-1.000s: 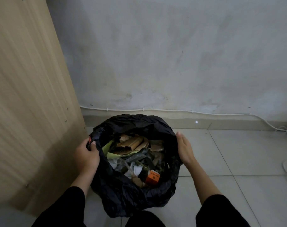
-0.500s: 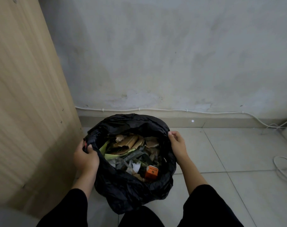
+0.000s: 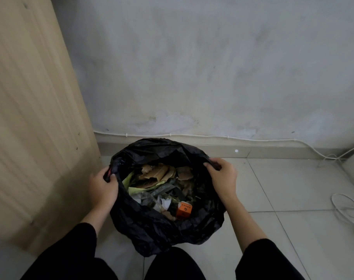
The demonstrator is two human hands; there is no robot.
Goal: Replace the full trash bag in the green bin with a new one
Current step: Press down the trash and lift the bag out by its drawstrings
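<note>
There the black trash bag [image 3: 162,229] stood on the tiled floor [image 3: 293,199], near the wall [image 3: 212,67] and just beside a wooden panel [image 3: 30,118]. The left hand [image 3: 103,188] was clenched on the bag's left rim, the right hand [image 3: 222,176] gripping its right rim. Scraps and an orange carton [image 3: 183,209] filled it.

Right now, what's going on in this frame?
A person is crouched over a full black plastic trash bag on the tiled floor. The left hand has a grip on the bag's left rim and the right hand on its right rim. The mouth is open, showing cardboard scraps and a small orange carton. No green bin is visible; the bag hides whatever is under it.
</note>
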